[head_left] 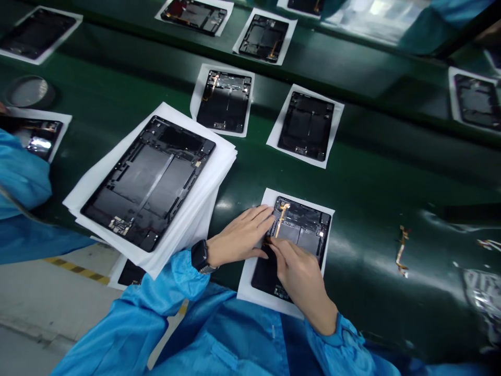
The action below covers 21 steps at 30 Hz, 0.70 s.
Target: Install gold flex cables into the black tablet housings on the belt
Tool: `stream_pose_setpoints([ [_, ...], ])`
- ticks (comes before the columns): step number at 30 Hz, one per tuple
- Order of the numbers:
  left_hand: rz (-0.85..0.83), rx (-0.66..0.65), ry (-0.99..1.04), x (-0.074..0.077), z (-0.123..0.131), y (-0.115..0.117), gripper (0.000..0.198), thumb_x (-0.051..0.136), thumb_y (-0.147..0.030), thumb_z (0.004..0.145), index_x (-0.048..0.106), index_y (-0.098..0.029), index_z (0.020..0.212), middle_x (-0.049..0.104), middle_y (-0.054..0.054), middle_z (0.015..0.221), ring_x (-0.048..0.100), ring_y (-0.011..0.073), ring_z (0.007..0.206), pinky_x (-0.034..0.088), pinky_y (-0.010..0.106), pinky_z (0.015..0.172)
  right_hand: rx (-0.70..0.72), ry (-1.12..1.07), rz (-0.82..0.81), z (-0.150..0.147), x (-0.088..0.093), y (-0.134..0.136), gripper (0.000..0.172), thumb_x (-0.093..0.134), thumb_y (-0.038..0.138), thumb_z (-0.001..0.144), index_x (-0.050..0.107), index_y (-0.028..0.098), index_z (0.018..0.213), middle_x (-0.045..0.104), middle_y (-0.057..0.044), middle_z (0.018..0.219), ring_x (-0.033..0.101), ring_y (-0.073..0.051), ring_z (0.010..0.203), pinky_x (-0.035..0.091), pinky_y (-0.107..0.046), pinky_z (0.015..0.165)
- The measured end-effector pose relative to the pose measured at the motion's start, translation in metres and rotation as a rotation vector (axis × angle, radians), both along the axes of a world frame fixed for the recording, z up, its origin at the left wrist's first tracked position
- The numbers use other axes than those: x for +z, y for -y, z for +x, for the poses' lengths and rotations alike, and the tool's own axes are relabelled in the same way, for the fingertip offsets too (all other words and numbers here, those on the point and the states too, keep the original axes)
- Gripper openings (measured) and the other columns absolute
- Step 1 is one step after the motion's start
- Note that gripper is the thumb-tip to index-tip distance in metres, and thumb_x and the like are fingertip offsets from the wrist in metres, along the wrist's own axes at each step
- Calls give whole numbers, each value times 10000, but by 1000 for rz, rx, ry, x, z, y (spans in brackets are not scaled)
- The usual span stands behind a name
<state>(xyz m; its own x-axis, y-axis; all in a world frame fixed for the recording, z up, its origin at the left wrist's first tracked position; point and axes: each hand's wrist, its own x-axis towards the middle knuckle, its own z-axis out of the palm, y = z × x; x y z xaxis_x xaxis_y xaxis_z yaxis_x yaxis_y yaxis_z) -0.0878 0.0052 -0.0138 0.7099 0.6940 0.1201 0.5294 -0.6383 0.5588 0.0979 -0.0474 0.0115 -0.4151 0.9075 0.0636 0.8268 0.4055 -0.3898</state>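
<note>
A black tablet back frame (305, 224) lies on a white paper sheet (246, 290) in front of me, with an amber flex cable (282, 219) running across its upper part. My left hand (240, 235), with a black smartwatch (200, 256) on the wrist, rests its extended fingertips on the frame's left edge, next to the cable. My right hand (299, 277) covers the frame's lower part, its thumb and forefinger pinched on the cable's lower end. Both blue sleeves reach in from below.
A larger black frame (148, 183) lies on a paper stack (219, 156) to my left. Several papered frames, including one (225, 102), line the green belt (371, 172). A loose flex cable (401, 250) lies to my right. A co-worker's blue sleeve (19, 177) enters at left.
</note>
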Motion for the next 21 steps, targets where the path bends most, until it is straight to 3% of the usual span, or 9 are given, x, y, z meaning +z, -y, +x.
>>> stream_pose_setpoints([
  [5,5,6,8,-2,0,1,966,848,-376,704,279,-127,1444,361,223,1506,275,342,1451,311,477,1169,126,128,-75,-1,13,-16,239,418,65,936,631,160,987,713,-75,879,679,-212,726,491,-308,620],
  [12,27,-1,-17,-3,-1,2,956,839,-447,693,320,-110,1422,353,218,1514,259,327,1459,282,443,1190,64,36,-47,22,10,-12,194,458,103,953,612,167,1052,723,-59,944,698,-192,782,497,-273,643],
  [21,7,11,3,-5,0,1,932,821,-437,723,298,-150,1440,362,213,1514,247,312,1467,292,459,1182,129,212,45,-2,6,-11,256,415,35,904,640,154,926,693,-66,810,658,-202,639,452,-294,554],
])
